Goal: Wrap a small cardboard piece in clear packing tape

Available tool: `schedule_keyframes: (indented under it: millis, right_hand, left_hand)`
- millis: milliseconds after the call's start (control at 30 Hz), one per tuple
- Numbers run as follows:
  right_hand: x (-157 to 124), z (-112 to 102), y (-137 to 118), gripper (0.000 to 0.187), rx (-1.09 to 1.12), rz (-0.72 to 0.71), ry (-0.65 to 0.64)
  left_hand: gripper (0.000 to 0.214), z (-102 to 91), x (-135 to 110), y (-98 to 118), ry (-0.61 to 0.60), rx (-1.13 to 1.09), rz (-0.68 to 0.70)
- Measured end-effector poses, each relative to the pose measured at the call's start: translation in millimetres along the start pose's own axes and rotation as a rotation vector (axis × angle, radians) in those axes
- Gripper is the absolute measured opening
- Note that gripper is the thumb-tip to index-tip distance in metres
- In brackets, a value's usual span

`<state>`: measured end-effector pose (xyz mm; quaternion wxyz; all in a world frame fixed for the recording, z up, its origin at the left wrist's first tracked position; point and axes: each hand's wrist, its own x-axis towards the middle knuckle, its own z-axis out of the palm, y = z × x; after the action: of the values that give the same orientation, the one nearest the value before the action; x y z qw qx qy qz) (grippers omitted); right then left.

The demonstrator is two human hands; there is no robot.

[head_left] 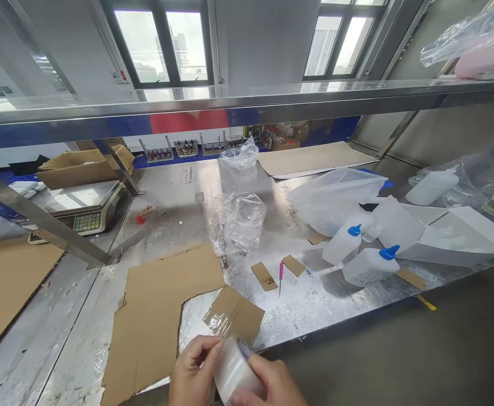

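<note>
Both of my hands are at the bottom edge of the head view, closed around a small clear plastic packet [234,372]. My left hand [194,369] pinches its upper left side with thumb and fingers. My right hand [272,383] grips it from below and the right. Just beyond the packet lies a small piece of cardboard with clear tape on it [234,318], resting on the edge of a large cut cardboard sheet [162,316] on the steel table [179,192].
A crumpled clear bag [237,223] sits mid-table. Two white bottles with blue caps [369,265] lie at the right beside white boxes [441,234]. A pink-handled tool [281,276] and cardboard scraps [264,276] lie near the front. A scale [84,208] stands at left.
</note>
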<state>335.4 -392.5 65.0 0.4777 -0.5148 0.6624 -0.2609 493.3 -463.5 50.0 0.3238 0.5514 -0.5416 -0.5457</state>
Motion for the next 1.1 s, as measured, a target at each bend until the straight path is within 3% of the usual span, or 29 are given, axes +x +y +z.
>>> schedule_keyframes:
  millis: [167,333,467,667,867,1000,1100]
  right_hand:
    - [7,-3,22,0.033,0.099,0.041,0.081]
    - [15,-1,41,0.038,0.094,0.126,0.067]
    - [7,-11,35,0.035,0.13,0.122,0.07]
    - [-9,-25,22,0.032,0.481,-0.035,-0.059]
    - [-16,-24,11,0.031,0.069,-0.036,0.009]
    - [-17,-24,6,0.03,-0.112,-0.026,0.026]
    - [-10,-18,12,0.025,-0.027,-0.01,0.03]
  left_hand:
    - [0.029,10.4,11,6,-0.021,0.012,-0.009]
    - [0.031,24.5,13,3,-0.003,-0.067,-0.08]
    - [0.028,24.8,18,10,-0.006,-0.149,-0.075]
    - [0.034,13.5,35,17,-0.057,-0.385,-0.168]
    - [0.055,4.5,33,11,-0.158,-0.471,-0.291]
    - [0.035,-0.3,37,2,-0.214,-0.398,-0.306]
    - [0.026,1.8,47,-6,-0.21,-0.312,-0.212]
